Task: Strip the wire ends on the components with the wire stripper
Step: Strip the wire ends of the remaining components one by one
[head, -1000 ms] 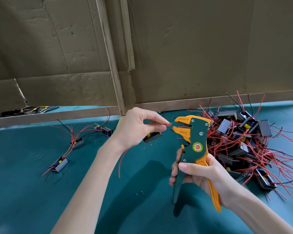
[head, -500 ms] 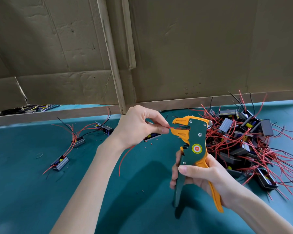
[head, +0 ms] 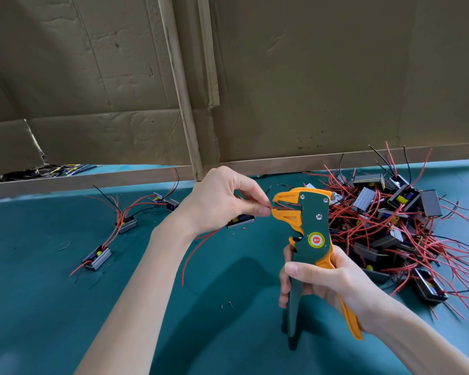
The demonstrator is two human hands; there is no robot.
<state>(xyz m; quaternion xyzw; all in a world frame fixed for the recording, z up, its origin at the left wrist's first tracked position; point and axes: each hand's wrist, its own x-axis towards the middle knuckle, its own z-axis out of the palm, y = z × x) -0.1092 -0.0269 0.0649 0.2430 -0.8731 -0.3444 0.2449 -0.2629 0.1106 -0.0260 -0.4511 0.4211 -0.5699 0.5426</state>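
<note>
Now the left hand (head: 217, 201) pinches a thin red wire (head: 275, 204), its end between the open orange jaws of the green and orange wire stripper (head: 307, 234), whose handles the right hand (head: 333, 282) grips.

"DK" on round sticker (head: 316, 240), wire stripper (head: 313, 228).

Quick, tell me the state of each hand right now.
Left hand: pinches a red wire, with the wire's end in the mouth of the wire stripper.
Right hand: grips the wire stripper by its handles.
</note>
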